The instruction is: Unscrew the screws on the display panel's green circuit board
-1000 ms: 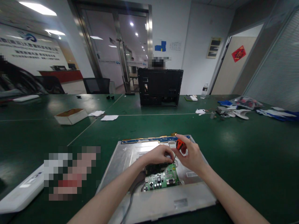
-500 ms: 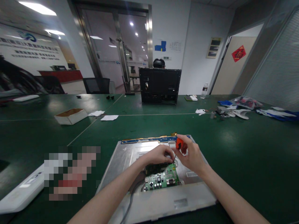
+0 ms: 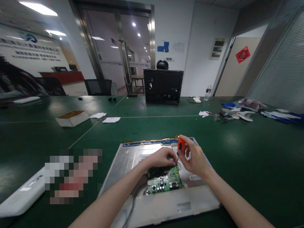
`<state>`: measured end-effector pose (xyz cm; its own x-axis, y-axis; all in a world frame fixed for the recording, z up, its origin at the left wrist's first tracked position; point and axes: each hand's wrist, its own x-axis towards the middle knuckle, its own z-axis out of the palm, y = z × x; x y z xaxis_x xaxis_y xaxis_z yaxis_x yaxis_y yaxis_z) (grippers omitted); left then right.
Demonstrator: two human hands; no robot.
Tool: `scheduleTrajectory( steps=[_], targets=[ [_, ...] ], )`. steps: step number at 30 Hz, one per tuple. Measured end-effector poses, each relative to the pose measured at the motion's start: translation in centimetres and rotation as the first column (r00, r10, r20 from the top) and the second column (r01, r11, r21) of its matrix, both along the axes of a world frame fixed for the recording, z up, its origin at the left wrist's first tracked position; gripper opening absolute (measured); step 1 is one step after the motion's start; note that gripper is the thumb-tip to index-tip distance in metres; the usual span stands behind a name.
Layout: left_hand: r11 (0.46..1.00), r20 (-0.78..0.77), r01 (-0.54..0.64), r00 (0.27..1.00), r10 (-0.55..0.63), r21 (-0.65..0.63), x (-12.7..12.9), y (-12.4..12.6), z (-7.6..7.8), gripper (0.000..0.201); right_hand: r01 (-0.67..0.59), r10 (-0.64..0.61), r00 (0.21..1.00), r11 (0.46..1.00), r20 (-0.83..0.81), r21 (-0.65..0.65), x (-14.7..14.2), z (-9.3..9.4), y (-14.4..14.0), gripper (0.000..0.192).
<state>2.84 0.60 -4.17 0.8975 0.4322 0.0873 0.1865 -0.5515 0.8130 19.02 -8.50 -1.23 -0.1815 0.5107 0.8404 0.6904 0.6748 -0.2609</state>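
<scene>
A screwdriver [image 3: 181, 144] with an orange and black handle is in the fingers of my right hand [image 3: 195, 158]. Its shaft slants down to the upper right corner of a green circuit board [image 3: 163, 183]. My left hand [image 3: 162, 157] rests beside that tip, fingers curled at the board's upper edge; what they pinch, if anything, is hidden. Under both hands lies a silver metal display panel [image 3: 190, 198], with a blue circuit strip [image 3: 149, 142] along its far edge. A grey cable [image 3: 133, 202] runs from the board's left side toward me.
Across the green table [image 3: 152, 126], a black monitor housing [image 3: 163, 86] stands upright before a person. An open box [image 3: 72, 119] and papers [image 3: 111, 120] sit left; gloves and small parts [image 3: 234, 114], a plastic bag [image 3: 250, 104] and a bottle [image 3: 208, 92] sit right. A white casing [image 3: 23, 193] lies near left.
My right fingers have shifted and opened somewhat around the screwdriver handle, which now stands slightly more upright. The left hand stays put. Across the table, the black housing has turned slightly.
</scene>
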Motion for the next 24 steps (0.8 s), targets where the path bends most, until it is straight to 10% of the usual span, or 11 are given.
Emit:
scheduleTrajectory(
  steps=[24],
  targets=[
    [1.0,-0.031,-0.001,1.0,0.001,0.006,0.01,-0.25,0.41,0.012,0.021,-0.021,1.0,1.0,-0.016,0.001,0.03,-0.24,0.07,0.048]
  ],
)
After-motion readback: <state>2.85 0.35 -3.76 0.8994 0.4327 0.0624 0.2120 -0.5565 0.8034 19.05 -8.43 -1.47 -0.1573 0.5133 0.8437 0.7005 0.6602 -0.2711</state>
